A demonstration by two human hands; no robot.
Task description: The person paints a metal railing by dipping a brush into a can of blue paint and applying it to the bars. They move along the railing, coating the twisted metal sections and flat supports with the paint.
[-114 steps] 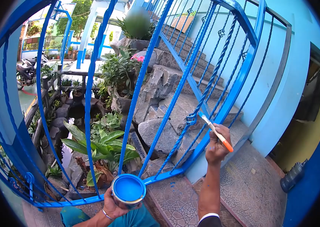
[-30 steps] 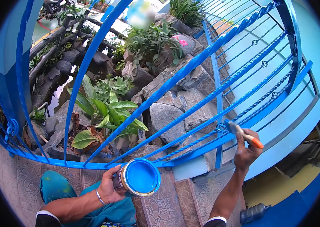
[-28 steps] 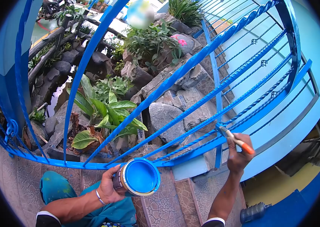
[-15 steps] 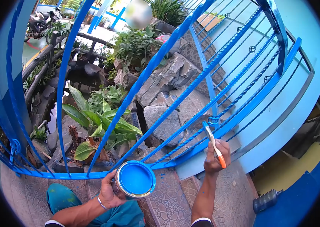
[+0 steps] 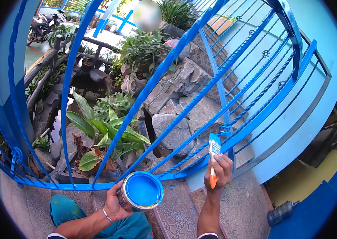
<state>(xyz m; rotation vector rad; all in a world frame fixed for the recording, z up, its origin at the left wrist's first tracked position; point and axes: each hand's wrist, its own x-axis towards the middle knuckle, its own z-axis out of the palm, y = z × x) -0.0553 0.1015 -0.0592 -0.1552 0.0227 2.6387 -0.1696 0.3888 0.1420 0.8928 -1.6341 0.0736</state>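
Observation:
My left hand (image 5: 116,205) is wrapped round the side of a paint can (image 5: 142,190), whose open top shows bright blue paint. In my right hand (image 5: 219,170) is a paintbrush (image 5: 213,158) with a white and orange handle. Its bristles are coated in blue and point upward, right by the twisted bars of the blue metal railing (image 5: 168,137). A small curled metal ornament (image 5: 224,129) on the railing sits just beside the bristle tips. The can is held low, close to the railing's bottom rail (image 5: 79,186).
Behind the bars are large grey rocks (image 5: 172,129), leafy plants (image 5: 106,131) and a small pond. A pale blue wall (image 5: 295,115) rises at the right. Near my right side, a dark plastic bottle (image 5: 280,213) lies on the patterned paving (image 5: 176,215).
My right hand has shifted slightly left and down, turning the brush so its broad face shows. My left hand and the can stay almost in place.

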